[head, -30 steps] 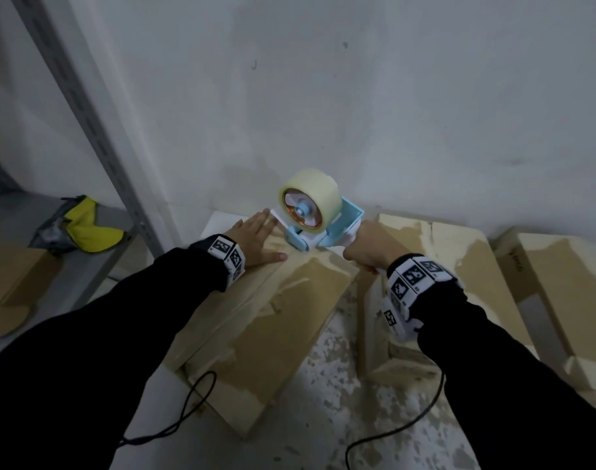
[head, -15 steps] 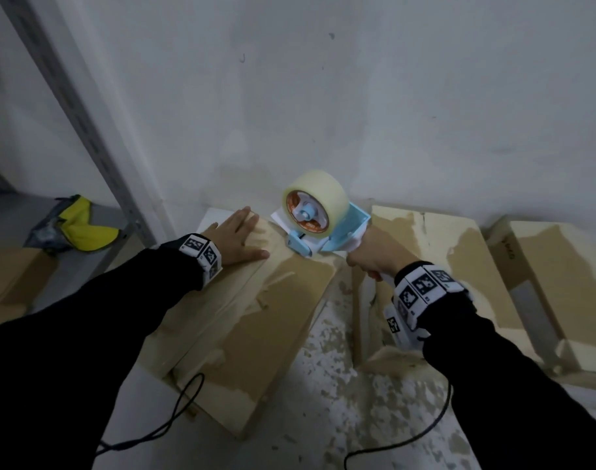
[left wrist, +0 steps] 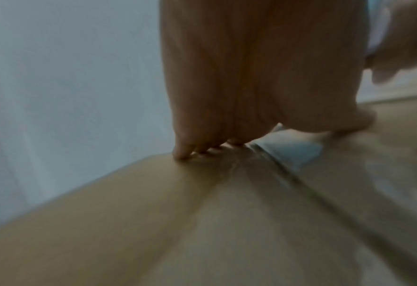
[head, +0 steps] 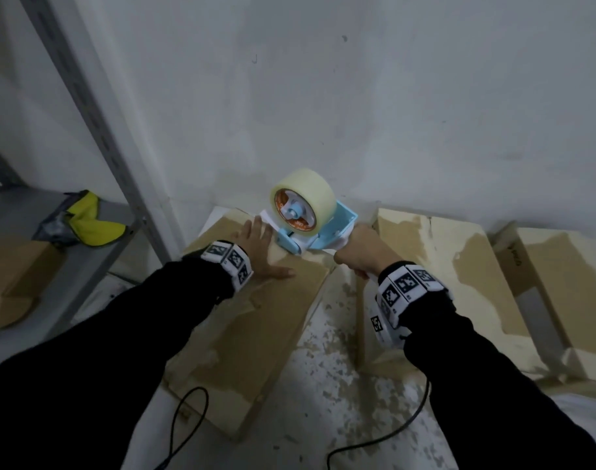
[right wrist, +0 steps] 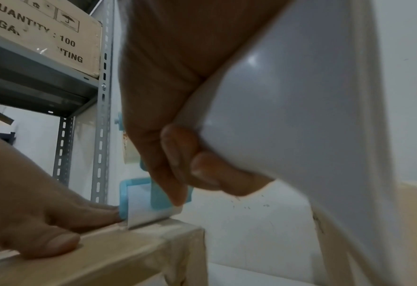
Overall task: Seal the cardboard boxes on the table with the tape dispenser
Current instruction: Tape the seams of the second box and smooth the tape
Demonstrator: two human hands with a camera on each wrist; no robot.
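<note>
A light blue tape dispenser (head: 318,228) with a roll of clear tape (head: 303,201) stands at the far end of a flat cardboard box (head: 255,320). My right hand (head: 361,252) grips its white handle (right wrist: 288,120), fingers curled round it. The dispenser's front roller (right wrist: 139,201) touches the box top (right wrist: 119,249) near its far edge. My left hand (head: 255,249) lies flat on the same box, fingers straight, right beside the dispenser. In the left wrist view its fingertips (left wrist: 183,152) press the cardboard (left wrist: 153,222).
Two more cardboard boxes (head: 442,266) (head: 557,276) lie to the right against the white wall. A grey metal shelf (head: 96,252) at the left holds a yellow and grey cloth (head: 86,222) and brown boxes (head: 15,266). Black cables (head: 184,422) trail over the speckled table (head: 323,385).
The view has shifted a little. Both hands and the dispenser have stayed at the far end of the box, the dispenser edging slightly toward the wall.
</note>
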